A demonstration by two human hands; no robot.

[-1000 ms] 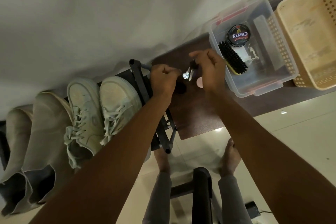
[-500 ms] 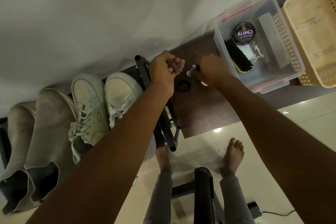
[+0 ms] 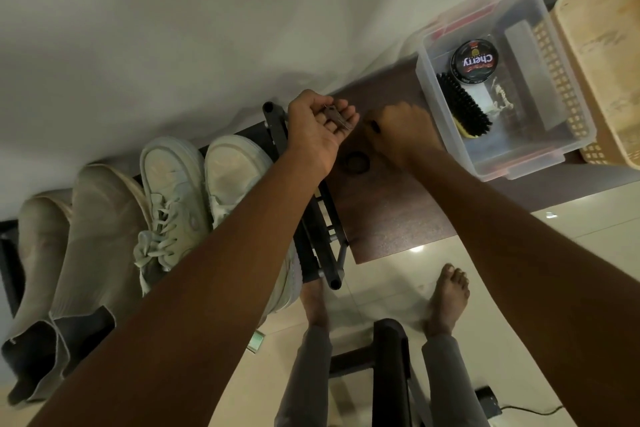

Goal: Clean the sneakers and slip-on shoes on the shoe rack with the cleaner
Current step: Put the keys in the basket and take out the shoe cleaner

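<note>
Two white lace-up sneakers (image 3: 173, 191) (image 3: 235, 177) stand on the black shoe rack (image 3: 313, 218), with a pair of beige slip-on shoes (image 3: 93, 218) to their left. My left hand (image 3: 318, 125) is turned palm up above the rack's end, and a small dark piece (image 3: 334, 116) lies on its loosely cupped fingers. Just to the right, my right hand (image 3: 401, 135) is blurred, its fingers curled round a small dark-tipped tube (image 3: 374, 125) over the brown table (image 3: 391, 218). A dark ring-shaped cap (image 3: 356, 161) lies on the table between my hands.
A clear plastic box (image 3: 519, 163) on the table holds a Cherry polish tin (image 3: 474, 61) and a black-bristled brush (image 3: 462, 104). A beige woven basket (image 3: 602, 55) stands right of it. Below are my bare feet (image 3: 448, 295) and a black stool (image 3: 391, 357) on pale tiles.
My hands have drawn apart. The left hand turned palm up with the small piece on it, while the right hand moved right and turned over with the tube.
</note>
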